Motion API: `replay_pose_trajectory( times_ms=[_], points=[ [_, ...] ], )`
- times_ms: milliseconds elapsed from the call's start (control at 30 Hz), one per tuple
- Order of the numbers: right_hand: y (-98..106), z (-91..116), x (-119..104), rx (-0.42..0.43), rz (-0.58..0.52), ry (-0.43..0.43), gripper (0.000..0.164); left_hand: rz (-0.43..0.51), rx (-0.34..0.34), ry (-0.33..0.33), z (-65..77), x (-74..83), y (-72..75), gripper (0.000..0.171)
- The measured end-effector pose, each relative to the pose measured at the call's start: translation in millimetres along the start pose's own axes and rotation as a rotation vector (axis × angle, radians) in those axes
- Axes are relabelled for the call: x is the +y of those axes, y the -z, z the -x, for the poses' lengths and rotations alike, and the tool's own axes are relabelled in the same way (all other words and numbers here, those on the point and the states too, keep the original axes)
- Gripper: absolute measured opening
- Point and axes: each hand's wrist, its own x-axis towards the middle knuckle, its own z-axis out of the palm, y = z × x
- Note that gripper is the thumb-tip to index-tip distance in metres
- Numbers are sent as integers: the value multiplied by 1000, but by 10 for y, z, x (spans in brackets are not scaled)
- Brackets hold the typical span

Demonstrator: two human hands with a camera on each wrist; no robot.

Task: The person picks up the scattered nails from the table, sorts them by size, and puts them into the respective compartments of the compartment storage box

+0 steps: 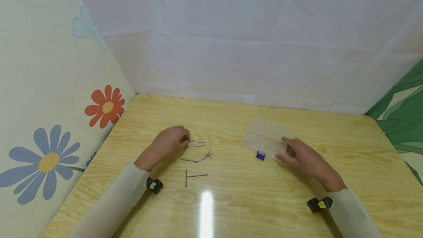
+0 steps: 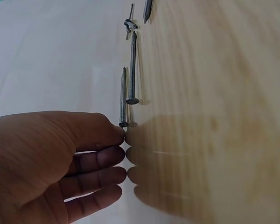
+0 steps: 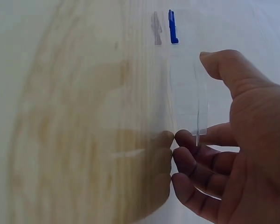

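Note:
Near the left of the table, my left hand (image 1: 170, 140) rests its fingertips on the wood, fingers loosely bent. Two metal nails (image 1: 197, 141) lie just past its thumb; in the left wrist view the head of the nearer nail (image 2: 123, 100) sits close to the thumb tip, and no grip on it shows. On the right, a clear plastic box (image 1: 264, 135) with a blue latch (image 1: 260, 155) stands on the table. My right hand (image 1: 304, 159) is at its right end, thumb spread from the fingers. In the right wrist view the fingertips (image 3: 184, 158) touch the table beside the box's end.
More nails (image 1: 190, 160) lie loose in front of the left hand, with a small cluster of crossed metal pieces (image 1: 209, 155) and a T-shaped pair of nails (image 1: 196, 175) nearer the front. A white sheet (image 1: 211, 65) hangs behind the wooden table (image 1: 238, 197).

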Motion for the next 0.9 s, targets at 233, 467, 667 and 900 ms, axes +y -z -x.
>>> replay_pose_trajectory(
  times_ms=[233, 467, 667, 900],
  points=[
    [0, -43, 32, -26, -78, 43, 79, -21, -8, -45, -67, 13, 5, 7],
    [-11, -76, 42, -33, -115, 67, 75, -21, 8, -102, -81, 44, 25, 20],
    [-25, -85, 57, -34, -130, 54, 74, -12, 14, -137, -154, 89, 30, 20],
    [-26, -96, 68, -37, -126, 44, 74, 23, 11, -202, -351, 272, 54, 13]
  ],
)
